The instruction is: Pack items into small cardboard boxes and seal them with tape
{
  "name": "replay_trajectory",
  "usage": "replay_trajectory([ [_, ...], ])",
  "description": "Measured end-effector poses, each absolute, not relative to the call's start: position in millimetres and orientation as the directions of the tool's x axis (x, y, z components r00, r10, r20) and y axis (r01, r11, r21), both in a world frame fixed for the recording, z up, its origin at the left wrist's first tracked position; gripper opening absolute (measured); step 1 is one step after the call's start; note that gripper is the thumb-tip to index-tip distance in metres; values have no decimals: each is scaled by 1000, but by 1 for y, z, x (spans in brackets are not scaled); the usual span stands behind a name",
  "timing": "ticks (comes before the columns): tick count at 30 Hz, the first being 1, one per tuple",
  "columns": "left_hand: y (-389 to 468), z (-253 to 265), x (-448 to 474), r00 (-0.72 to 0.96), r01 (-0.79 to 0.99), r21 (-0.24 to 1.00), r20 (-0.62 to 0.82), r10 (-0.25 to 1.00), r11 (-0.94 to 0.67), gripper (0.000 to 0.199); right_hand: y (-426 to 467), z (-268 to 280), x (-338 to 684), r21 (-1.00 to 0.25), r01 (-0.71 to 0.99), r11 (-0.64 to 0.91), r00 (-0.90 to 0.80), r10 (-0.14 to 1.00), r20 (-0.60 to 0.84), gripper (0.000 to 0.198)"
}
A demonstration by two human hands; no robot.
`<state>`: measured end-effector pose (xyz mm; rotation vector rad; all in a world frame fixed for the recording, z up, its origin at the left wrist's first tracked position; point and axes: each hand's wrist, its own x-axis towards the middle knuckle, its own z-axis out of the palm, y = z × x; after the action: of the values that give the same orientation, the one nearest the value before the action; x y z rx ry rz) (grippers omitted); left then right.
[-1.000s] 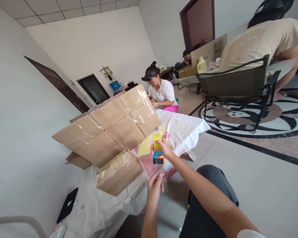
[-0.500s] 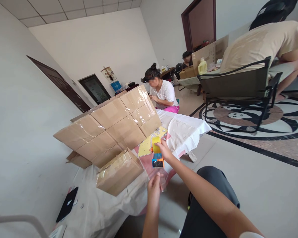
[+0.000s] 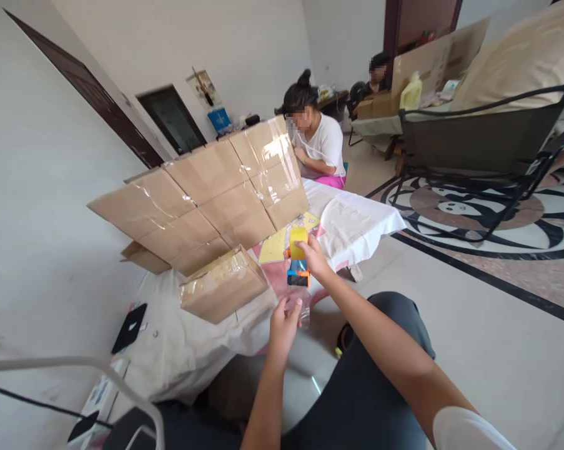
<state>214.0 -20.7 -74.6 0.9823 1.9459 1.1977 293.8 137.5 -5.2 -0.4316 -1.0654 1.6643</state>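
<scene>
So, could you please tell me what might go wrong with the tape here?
The clear tape between the left hand and the dispenser might fold and stick to itself or the fingers. In this view it overlaps the tablecloth, so it could catch there if it sags.

Your right arm (image 3: 385, 345) slants in from lower right, right hand (image 3: 314, 256) curled in a grip. Left forearm (image 3: 268, 389) angled upward, left hand (image 3: 283, 326) nearer you, fingers (image 3: 280, 307) pinched.
</scene>
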Motion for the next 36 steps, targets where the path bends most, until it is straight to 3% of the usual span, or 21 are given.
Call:
replay_trajectory([
  [2,-28,-65,211,-534,345,861,-146,833,373,63,138,-6,292,-816,-577,-37,-374,900,223,26],
  [6,-37,-39,214,-504,634,622,-120,855,460,47,140,-3,289,-814,-579,-46,-403,884,237,25],
  [10,-36,-30,219,-506,672,560,-130,853,484,40,135,3,289,-809,-587,-1,-387,879,279,23],
  [13,-37,-33,216,-482,671,587,-119,868,453,38,132,3,291,-825,-564,37,-385,872,303,20],
  [21,-59,-23,218,-362,526,821,-19,932,221,45,137,0,298,-862,-499,94,-348,889,299,22],
  [36,-56,-21,229,-411,515,816,-35,911,263,41,160,-26,300,-914,-376,155,-338,895,290,26],
])
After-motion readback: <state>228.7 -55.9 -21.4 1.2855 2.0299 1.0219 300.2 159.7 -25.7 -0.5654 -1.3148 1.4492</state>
